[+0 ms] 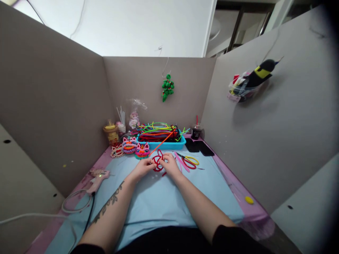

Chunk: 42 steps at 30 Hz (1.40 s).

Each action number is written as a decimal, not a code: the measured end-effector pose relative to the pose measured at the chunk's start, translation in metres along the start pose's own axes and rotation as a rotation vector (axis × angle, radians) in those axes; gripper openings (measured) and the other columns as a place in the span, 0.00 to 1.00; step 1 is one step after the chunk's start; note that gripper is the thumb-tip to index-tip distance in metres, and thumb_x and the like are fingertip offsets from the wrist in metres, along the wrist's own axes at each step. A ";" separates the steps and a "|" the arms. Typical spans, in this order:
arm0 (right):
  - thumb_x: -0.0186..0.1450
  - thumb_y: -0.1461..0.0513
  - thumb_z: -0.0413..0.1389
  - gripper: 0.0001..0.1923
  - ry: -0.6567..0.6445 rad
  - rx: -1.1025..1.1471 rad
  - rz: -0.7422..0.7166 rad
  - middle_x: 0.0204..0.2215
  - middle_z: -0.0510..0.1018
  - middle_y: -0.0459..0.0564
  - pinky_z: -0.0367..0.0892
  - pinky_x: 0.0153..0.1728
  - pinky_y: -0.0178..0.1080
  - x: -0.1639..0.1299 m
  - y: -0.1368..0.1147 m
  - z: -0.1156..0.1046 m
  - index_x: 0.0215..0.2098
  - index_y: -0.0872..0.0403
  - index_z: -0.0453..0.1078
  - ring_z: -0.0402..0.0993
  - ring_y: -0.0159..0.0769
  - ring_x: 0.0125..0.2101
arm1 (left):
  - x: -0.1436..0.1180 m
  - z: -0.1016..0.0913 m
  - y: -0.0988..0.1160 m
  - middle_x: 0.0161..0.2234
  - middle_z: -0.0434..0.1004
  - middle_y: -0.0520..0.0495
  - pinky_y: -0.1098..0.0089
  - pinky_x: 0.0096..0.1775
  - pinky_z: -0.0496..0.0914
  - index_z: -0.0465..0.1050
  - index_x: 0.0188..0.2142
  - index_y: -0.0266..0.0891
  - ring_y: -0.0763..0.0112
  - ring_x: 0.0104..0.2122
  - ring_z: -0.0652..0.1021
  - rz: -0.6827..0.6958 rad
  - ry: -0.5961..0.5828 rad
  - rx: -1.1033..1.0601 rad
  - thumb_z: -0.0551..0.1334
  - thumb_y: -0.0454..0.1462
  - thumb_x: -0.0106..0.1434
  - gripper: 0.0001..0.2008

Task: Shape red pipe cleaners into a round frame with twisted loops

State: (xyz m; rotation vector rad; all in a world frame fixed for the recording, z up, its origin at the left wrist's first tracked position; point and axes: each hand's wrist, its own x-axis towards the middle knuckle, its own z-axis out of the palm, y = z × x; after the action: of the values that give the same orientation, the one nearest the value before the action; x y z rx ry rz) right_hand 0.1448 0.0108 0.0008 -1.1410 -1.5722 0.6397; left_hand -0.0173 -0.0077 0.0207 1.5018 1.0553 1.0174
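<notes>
i hold the looped red pipe cleaner (158, 163) over the bench (206, 199) between my left grip (144, 166) and right grip (171, 165), both pinched narrow on its sides, neither nearer, one loop pointing away from me toward the blue tray (169, 145)

Three eared figures (129, 145), two black slabs (192, 145) — one glue gun (97, 181) (and one red bundle (158, 163)).

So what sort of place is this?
Probably a craft workspace, judging by the bright-blue rectangular tray of colourful fuzzy stems, the pink glue gun and the red-and-yellow-handled scissors.
</notes>
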 end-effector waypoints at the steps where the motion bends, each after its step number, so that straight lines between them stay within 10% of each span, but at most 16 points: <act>1: 0.53 0.61 0.56 0.08 -0.024 0.010 0.014 0.37 0.69 0.52 0.60 0.43 0.41 0.001 0.003 0.000 0.18 0.56 0.68 0.66 0.38 0.40 | 0.000 0.000 0.000 0.17 0.66 0.52 0.75 0.23 0.53 0.71 0.22 0.34 0.78 0.18 0.63 -0.006 -0.002 0.000 0.66 0.43 0.46 0.12; 13: 0.60 0.57 0.50 0.12 -0.016 0.231 0.031 0.33 0.73 0.50 0.62 0.42 0.38 0.003 0.007 0.005 0.25 0.56 0.69 0.67 0.36 0.39 | 0.009 -0.007 -0.007 0.20 0.68 0.52 0.76 0.22 0.59 0.73 0.27 0.37 0.76 0.20 0.66 0.113 0.377 -0.022 0.65 0.45 0.48 0.14; 22: 0.60 0.54 0.50 0.13 0.091 0.288 0.025 0.36 0.71 0.51 0.59 0.46 0.39 -0.001 0.005 0.012 0.27 0.55 0.69 0.65 0.36 0.40 | 0.004 0.009 -0.004 0.23 0.72 0.49 0.74 0.29 0.61 0.76 0.27 0.34 0.74 0.24 0.68 0.088 0.211 0.014 0.66 0.44 0.47 0.14; 42: 0.56 0.54 0.55 0.11 0.114 0.375 0.061 0.35 0.71 0.51 0.59 0.47 0.41 -0.010 -0.001 0.020 0.27 0.54 0.70 0.65 0.39 0.42 | 0.005 0.012 -0.009 0.18 0.65 0.53 0.73 0.27 0.59 0.69 0.19 0.35 0.76 0.21 0.64 0.177 0.364 0.185 0.63 0.46 0.48 0.15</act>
State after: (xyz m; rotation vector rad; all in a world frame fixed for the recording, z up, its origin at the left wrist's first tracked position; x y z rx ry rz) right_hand 0.1259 0.0048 -0.0089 -0.9267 -1.2593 0.8543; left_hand -0.0053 -0.0052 0.0103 1.6170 1.3164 1.3862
